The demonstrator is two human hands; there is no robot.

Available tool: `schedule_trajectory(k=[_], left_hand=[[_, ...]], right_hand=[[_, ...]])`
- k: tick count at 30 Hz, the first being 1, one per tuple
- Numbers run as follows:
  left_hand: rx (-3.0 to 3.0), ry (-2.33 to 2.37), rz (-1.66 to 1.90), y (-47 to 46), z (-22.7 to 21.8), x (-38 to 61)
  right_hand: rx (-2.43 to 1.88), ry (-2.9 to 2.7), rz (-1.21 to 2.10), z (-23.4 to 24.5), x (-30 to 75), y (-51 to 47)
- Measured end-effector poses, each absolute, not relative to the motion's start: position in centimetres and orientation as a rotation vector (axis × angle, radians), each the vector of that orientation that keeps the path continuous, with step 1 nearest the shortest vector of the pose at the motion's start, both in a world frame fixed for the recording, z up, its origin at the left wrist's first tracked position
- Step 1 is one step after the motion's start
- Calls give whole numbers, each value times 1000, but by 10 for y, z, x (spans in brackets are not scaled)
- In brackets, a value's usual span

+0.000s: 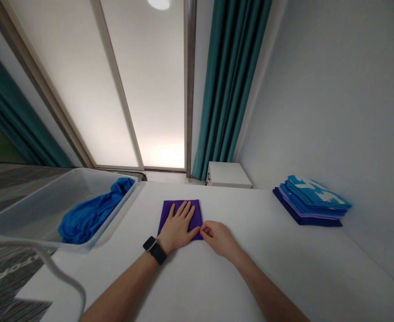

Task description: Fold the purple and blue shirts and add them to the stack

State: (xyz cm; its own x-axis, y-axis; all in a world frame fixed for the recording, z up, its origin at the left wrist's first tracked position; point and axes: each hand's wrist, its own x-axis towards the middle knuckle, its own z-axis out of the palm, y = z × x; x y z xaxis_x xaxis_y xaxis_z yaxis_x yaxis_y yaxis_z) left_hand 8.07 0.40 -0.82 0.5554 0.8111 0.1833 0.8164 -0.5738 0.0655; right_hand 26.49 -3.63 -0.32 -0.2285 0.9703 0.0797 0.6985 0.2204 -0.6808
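Observation:
A folded purple cloth (194, 210) lies flat as a rough square on the white table (190, 286). My left hand (178, 226), with a black watch at the wrist, rests on top of it, palm down and fingers spread. At the cloth's lower right corner, my right hand (217, 237) is closed in a pinch, its thumb and index fingertips at the cloth's edge. The left thumb tip is right beside those fingertips. How much fabric sits in the pinch is too small to see clearly.
A clear plastic bin (26, 203) with a crumpled blue cloth (90, 214) stands on the left. Far right, a stack of folded blue and purple cloths (312, 203) sits by the wall. A small white cabinet (228, 174) is behind the table; a grey cable-like strip (58, 270) curves lower left.

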Motion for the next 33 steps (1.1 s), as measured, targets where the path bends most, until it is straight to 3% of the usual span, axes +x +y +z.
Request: schedule_trajectory(k=[5,23,29,33], left_hand=[[-2751,-1445,-310,4,-6,81],[-2809,-1406,-405,7,-4,76],[-2796,-1437,-627,26,4,35],[-2778,-1639,-575,48,-10,-3]], right_hand=[[-1553,-2165,540,6,266,-40],[-1281,-2382,552,19,276,-47],[-1295,-2269,629,15,274,-46],[-1327,-2257,637,16,273,-46]])
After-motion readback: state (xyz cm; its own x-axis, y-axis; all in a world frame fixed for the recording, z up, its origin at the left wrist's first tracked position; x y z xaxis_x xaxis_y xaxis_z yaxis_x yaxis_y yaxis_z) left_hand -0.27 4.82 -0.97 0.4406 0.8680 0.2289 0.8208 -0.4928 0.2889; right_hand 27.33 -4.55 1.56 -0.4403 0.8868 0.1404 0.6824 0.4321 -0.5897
